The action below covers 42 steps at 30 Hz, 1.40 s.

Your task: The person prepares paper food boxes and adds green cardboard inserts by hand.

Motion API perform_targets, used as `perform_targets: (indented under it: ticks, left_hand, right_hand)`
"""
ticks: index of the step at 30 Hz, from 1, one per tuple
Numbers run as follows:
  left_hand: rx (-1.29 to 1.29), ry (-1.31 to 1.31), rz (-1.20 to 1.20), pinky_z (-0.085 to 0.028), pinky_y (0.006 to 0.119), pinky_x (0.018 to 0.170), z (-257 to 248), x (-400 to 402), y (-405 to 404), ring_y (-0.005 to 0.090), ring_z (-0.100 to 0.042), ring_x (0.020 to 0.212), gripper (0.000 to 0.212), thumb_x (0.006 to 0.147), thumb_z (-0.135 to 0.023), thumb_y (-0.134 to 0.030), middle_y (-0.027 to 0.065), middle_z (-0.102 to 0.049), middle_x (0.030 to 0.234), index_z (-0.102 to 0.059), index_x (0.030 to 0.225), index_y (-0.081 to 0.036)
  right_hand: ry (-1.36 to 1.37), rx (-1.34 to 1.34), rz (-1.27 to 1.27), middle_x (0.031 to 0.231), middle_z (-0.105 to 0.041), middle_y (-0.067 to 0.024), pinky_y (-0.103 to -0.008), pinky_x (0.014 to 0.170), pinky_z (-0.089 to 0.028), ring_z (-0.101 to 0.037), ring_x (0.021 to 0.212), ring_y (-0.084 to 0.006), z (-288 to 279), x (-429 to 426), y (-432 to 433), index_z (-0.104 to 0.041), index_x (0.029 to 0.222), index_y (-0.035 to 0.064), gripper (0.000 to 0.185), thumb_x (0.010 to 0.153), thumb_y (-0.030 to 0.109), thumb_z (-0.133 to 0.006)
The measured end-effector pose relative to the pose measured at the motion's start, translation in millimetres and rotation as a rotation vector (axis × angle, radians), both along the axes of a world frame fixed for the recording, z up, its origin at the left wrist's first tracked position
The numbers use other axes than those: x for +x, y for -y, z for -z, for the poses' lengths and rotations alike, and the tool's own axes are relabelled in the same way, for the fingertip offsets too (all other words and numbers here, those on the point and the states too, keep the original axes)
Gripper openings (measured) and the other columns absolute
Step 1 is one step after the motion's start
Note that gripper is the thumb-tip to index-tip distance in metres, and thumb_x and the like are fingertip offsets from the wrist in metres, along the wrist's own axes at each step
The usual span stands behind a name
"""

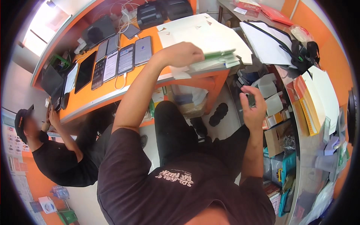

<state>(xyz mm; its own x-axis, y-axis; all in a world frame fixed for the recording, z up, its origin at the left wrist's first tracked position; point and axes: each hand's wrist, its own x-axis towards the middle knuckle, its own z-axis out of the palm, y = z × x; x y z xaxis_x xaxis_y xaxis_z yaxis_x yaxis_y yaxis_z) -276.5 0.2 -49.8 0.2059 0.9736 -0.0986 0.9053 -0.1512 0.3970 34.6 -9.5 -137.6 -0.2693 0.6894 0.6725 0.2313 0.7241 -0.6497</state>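
Note:
My left hand (pixel 187 54) reaches over the orange desk, fingers curled down at the end of a green flat item (pixel 219 54); whether it grips that item is hard to tell. Beneath are stacked clear or pale flat packs (pixel 215 64), and large white sheets (pixel 194 31) lie behind. My right hand (pixel 254 105) is raised off the desk's right end, thumb and fingers apart, with nothing seen between them. Left of my left forearm, several smartphones lie in rows, one with a lit screen (pixel 125 59) and a white cable (pixel 121 83) below it. A dark tablet (pixel 85 72) lies farther left.
A co-worker in a black cap (pixel 24 121) sits at the desk's left end, holding something small. Black cases (pixel 150 14) and tangled cables stand at the back. At right, a glass-topped cabinet (pixel 305 157) holds boxes, paper, envelopes (pixel 309 112) and a black strapped bag (pixel 302 53).

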Motion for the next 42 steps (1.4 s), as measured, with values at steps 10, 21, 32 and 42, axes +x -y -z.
perform_targets:
  ticks: [10,21,32,42]
  left_hand:
    - [-0.262,0.755,-0.140,-0.049,0.034,0.096,21.8,-27.0,-9.6,0.0199,-0.058,0.116,0.060,0.095,-0.058,-0.048,0.0109,-0.062,0.129,-0.060,0.132,-0.001]
    - [-0.245,0.759,-0.064,-0.048,0.030,0.090,26.8,-34.1,-10.4,0.0159,-0.059,0.107,0.049,0.095,-0.059,-0.043,0.0059,-0.067,0.120,-0.067,0.125,-0.005]
    - [0.125,0.976,-0.272,-0.048,0.023,0.080,23.4,-46.5,-8.4,0.0084,-0.061,0.089,0.040,0.099,-0.058,-0.034,0.0033,-0.070,0.103,-0.069,0.117,0.001]
    - [0.102,1.017,-0.179,-0.047,0.022,0.075,20.1,-43.8,-1.6,0.0065,-0.060,0.083,0.039,0.100,-0.058,-0.034,0.0005,-0.069,0.095,-0.069,0.118,-0.001]
  right_hand:
    - [-0.016,-0.072,-0.056,0.100,-0.069,-0.0115,-0.0321,0.084,-0.051,-0.068,0.092,-0.0218,-16.9,-56.1,0.5,-0.066,0.108,0.0015,0.021,0.088,0.007,-0.070]
    - [0.113,0.245,-0.072,0.107,-0.067,-0.0131,-0.0392,0.091,-0.048,-0.061,0.104,-0.0324,-39.3,-98.7,-10.9,-0.064,0.109,0.0037,0.025,0.085,0.012,-0.069]
    - [0.154,-0.011,-0.108,0.127,-0.055,-0.0234,-0.0403,0.083,-0.052,-0.068,0.091,-0.0310,-22.9,-117.3,-9.9,-0.042,0.137,-0.0029,0.047,0.097,0.017,-0.058]
    - [-0.065,-0.049,0.042,0.100,-0.070,-0.0181,-0.0353,0.076,-0.053,-0.070,0.081,-0.0246,-65.8,-122.8,-65.4,-0.046,0.139,-0.0036,0.045,0.100,0.018,-0.053]
